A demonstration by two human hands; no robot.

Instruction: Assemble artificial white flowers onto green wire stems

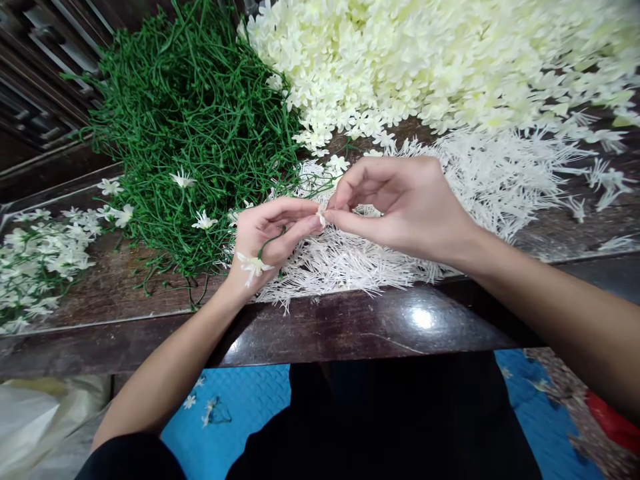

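Observation:
My left hand point(273, 237) and my right hand point(400, 207) meet over a spread of white thread-like stamens point(350, 263). Between their fingertips is a small white artificial flower point(321, 215), pinched from both sides. From my left hand a green stem curls down over the palm, ending in another white flower point(253, 265) near the wrist. Behind my left hand rises a tangled heap of green plastic stems point(195, 127). Beyond my right hand lies a big pile of cream-white petal pieces point(425, 60).
Finished-looking white flowers with stems point(50, 253) lie at the left on the dark wooden table point(370, 323). Slatted dark woodwork point(45, 73) stands behind. A blue mat point(225, 440) with a few fallen flowers covers the floor; a pale bag point(40, 427) sits lower left.

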